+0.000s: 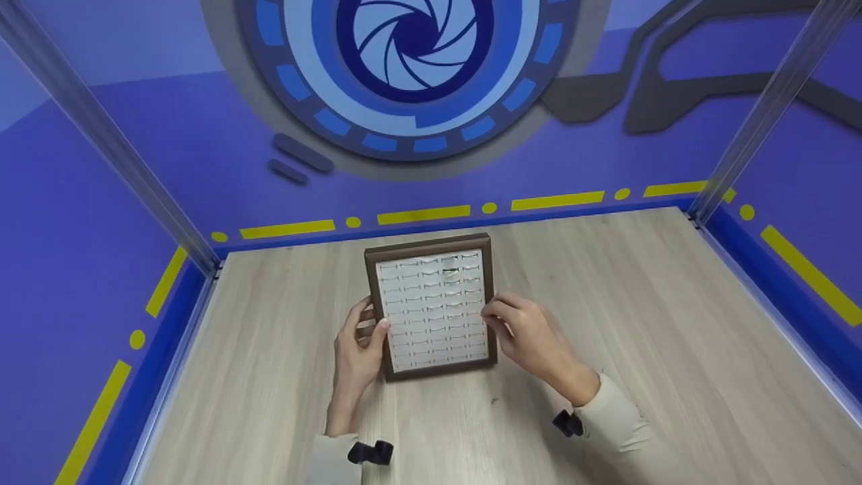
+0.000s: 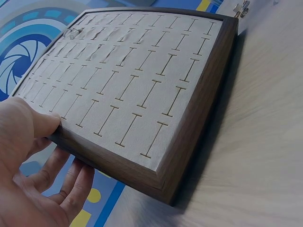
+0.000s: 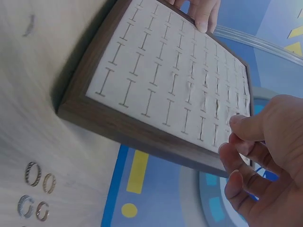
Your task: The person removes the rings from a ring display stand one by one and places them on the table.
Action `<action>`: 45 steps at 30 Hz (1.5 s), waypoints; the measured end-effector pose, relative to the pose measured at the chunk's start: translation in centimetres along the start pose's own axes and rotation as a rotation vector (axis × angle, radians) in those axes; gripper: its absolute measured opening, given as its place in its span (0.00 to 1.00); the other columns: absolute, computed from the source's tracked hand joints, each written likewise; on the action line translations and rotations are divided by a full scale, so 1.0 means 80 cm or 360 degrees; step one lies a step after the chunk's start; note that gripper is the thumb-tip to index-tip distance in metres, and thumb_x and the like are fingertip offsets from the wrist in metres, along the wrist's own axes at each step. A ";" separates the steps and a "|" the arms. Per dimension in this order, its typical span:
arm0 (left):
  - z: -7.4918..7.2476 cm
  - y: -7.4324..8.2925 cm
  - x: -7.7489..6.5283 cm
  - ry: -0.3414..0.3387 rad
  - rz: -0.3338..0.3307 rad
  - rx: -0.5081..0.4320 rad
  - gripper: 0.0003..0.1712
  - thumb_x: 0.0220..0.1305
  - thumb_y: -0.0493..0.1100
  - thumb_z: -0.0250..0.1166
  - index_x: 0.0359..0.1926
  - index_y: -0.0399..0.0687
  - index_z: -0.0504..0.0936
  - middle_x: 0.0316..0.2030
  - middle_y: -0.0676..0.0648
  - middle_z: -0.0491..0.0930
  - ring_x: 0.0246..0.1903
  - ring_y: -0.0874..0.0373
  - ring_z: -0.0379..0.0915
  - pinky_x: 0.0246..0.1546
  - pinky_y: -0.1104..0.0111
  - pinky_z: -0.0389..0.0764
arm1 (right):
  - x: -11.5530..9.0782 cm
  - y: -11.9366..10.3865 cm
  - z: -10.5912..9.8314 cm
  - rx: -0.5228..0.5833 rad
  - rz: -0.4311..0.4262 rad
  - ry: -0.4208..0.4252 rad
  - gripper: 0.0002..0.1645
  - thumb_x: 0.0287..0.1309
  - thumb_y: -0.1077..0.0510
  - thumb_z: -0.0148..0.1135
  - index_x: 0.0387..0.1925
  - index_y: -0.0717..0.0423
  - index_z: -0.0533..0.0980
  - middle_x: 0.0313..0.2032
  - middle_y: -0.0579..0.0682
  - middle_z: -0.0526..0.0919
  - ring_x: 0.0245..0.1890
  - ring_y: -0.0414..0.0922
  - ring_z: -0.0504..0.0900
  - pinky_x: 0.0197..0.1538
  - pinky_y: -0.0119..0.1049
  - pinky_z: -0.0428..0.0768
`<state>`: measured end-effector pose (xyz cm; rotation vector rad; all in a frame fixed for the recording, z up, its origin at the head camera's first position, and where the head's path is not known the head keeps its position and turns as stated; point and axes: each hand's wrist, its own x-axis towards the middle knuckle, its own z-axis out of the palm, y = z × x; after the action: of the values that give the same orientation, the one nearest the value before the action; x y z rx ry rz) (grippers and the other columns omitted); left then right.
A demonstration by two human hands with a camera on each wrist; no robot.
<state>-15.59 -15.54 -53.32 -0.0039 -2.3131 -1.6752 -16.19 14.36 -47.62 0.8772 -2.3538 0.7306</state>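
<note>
A ring display tray (image 1: 436,316) with a dark wooden frame and rows of slits in a pale pad stands tilted up. My left hand (image 1: 360,353) grips its left side, thumb (image 2: 45,124) on the front edge and fingers behind. One ring (image 1: 450,271) sits in a slot near the top; in the left wrist view this ring (image 2: 73,33) is at the far end. My right hand (image 1: 532,333) is at the tray's right edge, fingers bent and thumb (image 3: 246,126) close to the forefinger. I cannot tell whether a ring is between them.
Several loose rings (image 3: 33,174) lie on the wooden table (image 1: 269,377) beside the tray, hidden by my right hand in the head view. Blue printed walls (image 1: 168,155) enclose the back and sides, with metal posts (image 1: 761,114) at the corners.
</note>
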 end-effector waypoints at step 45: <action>0.000 0.001 -0.003 0.0003 -0.0011 -0.0009 0.30 0.77 0.37 0.65 0.76 0.46 0.72 0.57 0.38 0.83 0.51 0.47 0.85 0.55 0.53 0.86 | -0.112 0.055 0.002 -0.0143 0.0222 -0.0239 0.11 0.52 0.70 0.79 0.32 0.53 0.88 0.33 0.41 0.84 0.32 0.38 0.84 0.35 0.37 0.86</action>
<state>-15.39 -15.50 -53.33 0.0047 -2.3094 -1.6845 -13.47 20.91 -54.68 0.7594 -2.5804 0.6268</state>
